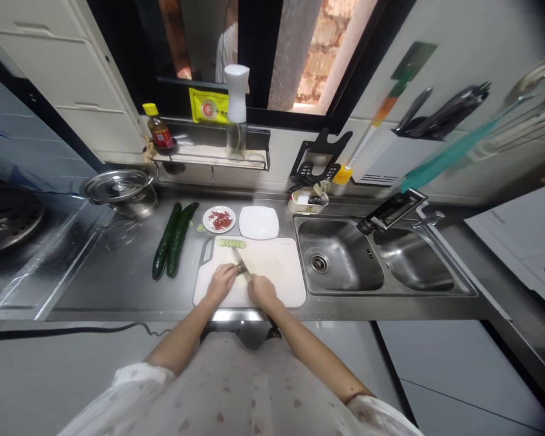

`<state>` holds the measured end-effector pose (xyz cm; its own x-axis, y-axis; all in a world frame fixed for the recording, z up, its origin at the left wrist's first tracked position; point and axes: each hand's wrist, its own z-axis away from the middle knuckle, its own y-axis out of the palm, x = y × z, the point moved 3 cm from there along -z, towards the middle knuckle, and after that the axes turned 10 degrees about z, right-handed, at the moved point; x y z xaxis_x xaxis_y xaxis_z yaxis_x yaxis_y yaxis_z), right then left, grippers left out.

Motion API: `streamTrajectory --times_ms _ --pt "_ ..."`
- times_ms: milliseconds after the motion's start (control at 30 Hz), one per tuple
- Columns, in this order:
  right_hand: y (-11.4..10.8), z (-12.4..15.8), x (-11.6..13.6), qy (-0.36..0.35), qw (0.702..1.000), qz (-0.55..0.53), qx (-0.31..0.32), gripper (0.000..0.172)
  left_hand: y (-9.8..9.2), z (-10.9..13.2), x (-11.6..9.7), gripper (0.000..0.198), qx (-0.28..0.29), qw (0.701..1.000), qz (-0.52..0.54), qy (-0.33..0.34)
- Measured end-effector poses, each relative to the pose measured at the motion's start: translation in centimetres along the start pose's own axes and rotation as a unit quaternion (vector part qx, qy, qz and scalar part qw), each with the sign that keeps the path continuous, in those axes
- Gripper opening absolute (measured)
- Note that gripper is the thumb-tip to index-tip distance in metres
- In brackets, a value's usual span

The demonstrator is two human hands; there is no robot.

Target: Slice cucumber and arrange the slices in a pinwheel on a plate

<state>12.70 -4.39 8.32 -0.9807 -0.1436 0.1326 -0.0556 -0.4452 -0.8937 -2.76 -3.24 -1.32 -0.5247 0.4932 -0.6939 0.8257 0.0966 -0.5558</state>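
Observation:
On the white cutting board (281, 266), my right hand (262, 292) is closed round the handle of a kitchen knife (242, 261), its blade pointing away and to the left. My left hand (222, 282) has its fingers bent together on a small dark-green cucumber piece (240, 270), right beside the blade and mostly hidden by the fingers. Along the board's far edge lies a row of overlapping pale-green cucumber slices (231, 243). Two whole cucumbers (176, 239) rest on the steel counter to the left of the board.
Behind the board stand a plate with chopped red bits (220, 219) and a white square plate (258, 222). A double sink (345, 254) with a faucet (393, 212) is at the right. A lidded steel pot (122, 191) sits at the back left, under a wall shelf (204, 154) with bottles.

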Motion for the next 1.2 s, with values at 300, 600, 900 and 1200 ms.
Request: streamTrajectory --times_ms 300,600,900,1200 --pt "0.7 1.5 -0.7 0.007 0.999 0.016 0.028 0.033 0.0 0.1 0.1 0.027 0.000 1.000 0.002 0.001" --pt "0.3 0.6 -0.3 -0.002 1.000 0.024 0.016 0.032 0.0 0.0 0.0 0.027 -0.008 1.000 -0.002 0.024" --pt "-0.4 -1.2 0.7 -0.004 1.000 0.010 0.004 0.034 0.0 0.1 0.0 0.028 -0.004 0.999 -0.004 0.034" --pt "0.6 0.7 -0.3 0.004 0.999 0.031 0.029 0.031 0.1 0.1 0.2 0.027 -0.008 0.999 -0.007 0.039"
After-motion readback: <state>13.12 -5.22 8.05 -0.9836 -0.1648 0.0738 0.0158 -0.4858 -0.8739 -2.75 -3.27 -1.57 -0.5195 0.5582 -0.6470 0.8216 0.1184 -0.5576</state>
